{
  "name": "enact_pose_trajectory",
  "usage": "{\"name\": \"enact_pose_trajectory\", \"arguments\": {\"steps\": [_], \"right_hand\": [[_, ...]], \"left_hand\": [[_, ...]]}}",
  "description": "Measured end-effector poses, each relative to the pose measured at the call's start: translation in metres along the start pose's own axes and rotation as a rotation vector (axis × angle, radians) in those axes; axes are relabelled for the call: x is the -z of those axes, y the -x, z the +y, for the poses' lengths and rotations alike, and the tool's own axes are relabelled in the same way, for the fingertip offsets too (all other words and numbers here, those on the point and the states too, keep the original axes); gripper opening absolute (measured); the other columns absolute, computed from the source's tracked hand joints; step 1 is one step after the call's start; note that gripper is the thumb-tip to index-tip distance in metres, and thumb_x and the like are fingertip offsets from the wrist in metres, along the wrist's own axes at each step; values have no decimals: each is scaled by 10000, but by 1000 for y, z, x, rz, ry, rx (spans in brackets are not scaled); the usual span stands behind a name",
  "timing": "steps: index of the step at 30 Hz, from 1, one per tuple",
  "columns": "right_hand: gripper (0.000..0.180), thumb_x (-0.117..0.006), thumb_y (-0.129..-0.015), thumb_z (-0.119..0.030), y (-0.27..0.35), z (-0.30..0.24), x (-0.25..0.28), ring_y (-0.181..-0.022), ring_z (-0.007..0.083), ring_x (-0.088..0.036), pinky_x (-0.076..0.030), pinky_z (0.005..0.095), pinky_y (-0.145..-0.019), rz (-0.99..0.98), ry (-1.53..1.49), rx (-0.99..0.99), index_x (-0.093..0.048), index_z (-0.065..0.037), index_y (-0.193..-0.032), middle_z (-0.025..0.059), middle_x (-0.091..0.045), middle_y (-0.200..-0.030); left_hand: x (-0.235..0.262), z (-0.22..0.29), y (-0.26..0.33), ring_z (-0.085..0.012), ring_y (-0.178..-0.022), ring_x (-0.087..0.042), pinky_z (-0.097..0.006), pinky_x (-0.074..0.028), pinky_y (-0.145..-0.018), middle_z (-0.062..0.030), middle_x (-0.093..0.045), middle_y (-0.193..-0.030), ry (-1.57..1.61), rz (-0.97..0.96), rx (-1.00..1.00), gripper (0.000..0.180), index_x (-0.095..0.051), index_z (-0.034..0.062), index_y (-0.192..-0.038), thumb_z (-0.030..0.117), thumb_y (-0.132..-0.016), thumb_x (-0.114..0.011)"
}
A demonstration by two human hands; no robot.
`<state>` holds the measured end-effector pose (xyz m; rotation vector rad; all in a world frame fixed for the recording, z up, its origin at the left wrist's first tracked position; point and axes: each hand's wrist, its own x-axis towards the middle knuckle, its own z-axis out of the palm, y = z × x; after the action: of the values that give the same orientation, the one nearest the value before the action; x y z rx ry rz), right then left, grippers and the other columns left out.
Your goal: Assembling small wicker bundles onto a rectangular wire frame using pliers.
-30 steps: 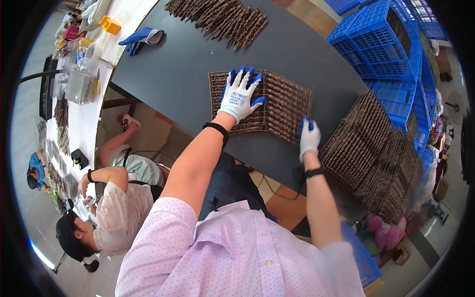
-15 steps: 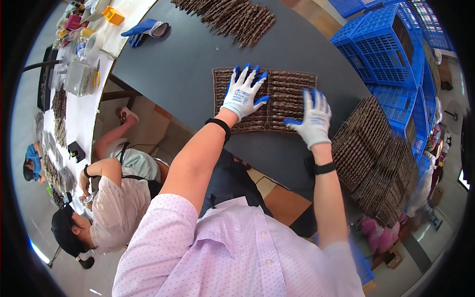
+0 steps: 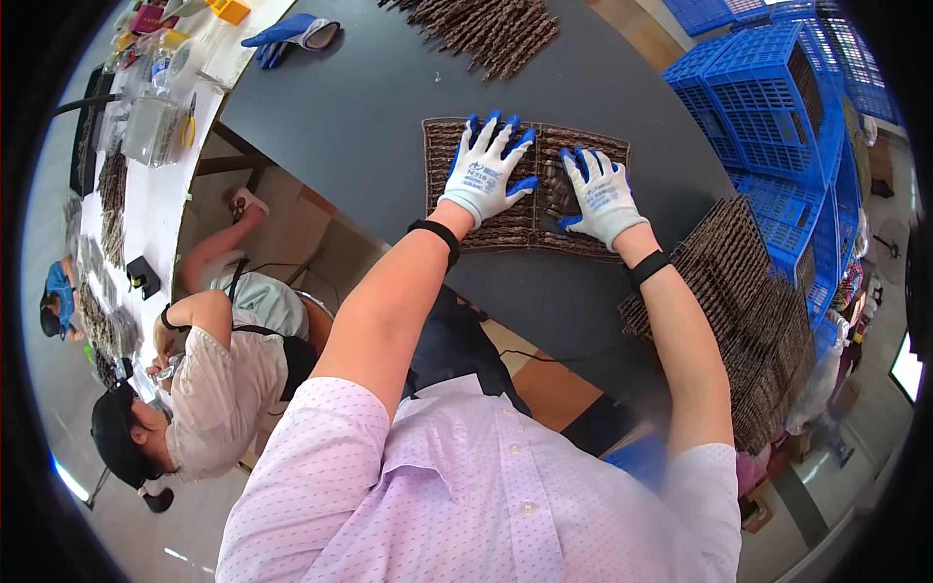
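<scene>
A dark brown panel (image 3: 443, 160) of twisted strips set in rows lies flat on the grey table (image 3: 360, 117). A thin seam divides it into two halves. Both of my hands wear white gloves with blue palms and fingertips. On the panel's left half my left hand (image 3: 486, 175) rests with its fingers spread. My right hand (image 3: 600, 199) lies over the right half, fingers stretched out and its thumb near the lower edge. Neither hand grips anything that I can see; the strips under them are hidden.
Loose twisted strips (image 3: 501, 34) lie at the table's far edge, a blue-and-white glove (image 3: 292, 37) at far left. Stacked panels (image 3: 743, 291) stand at right beside blue crates (image 3: 763, 102). A person (image 3: 228, 389) sits at left by a white table (image 3: 160, 233).
My right hand has come down and inward onto the panel's right half. My left hand stays on the left half. The whole view has shifted slightly.
</scene>
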<state>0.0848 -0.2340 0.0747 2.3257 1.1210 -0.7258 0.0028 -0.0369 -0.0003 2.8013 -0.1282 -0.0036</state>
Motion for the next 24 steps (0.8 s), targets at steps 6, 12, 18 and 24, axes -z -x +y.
{"name": "enact_pose_trajectory", "arguments": {"steps": [6,12,18,24], "right_hand": [[1116,-795,-721,-539,-7,-8,2,-1359,345,-409,-368,506,-1076,39,13,-15,-226,-57,-1551,183,-409,-1491],[990,-794,-729,-519,-9,-6,-2,-1310,318,-450,-398,464,-1039,-4,-14,-51,-360,-59,-1490,164,-469,-1416],[722,-717,-818,-423,-9,-20,2,-1349,348,-418,-347,534,-1069,47,93,-53,-480,-89,-1413,165,-454,-1453],[500,-509,-935,-176,-15,-32,-28,-1258,326,-512,-417,508,-1024,175,51,-139,-464,-56,-1419,183,-482,-1435]], "left_hand": [[3,-2,-1,-363,-1465,-250,-562,-128,-1205,-141,-336,-1562,29,14,-10,757,-404,200,-1497,540,-864,-642],[6,-1,-3,-357,-1468,-249,-555,-123,-1210,-146,-336,-1561,30,-19,-21,748,-402,200,-1499,540,-874,-636],[3,0,-1,-359,-1463,-258,-558,-126,-1208,-144,-339,-1560,12,-17,-18,751,-396,203,-1503,552,-878,-624],[1,-1,0,-361,-1460,-263,-565,-138,-1204,-145,-343,-1558,22,15,-16,755,-400,209,-1500,544,-868,-639]]}}
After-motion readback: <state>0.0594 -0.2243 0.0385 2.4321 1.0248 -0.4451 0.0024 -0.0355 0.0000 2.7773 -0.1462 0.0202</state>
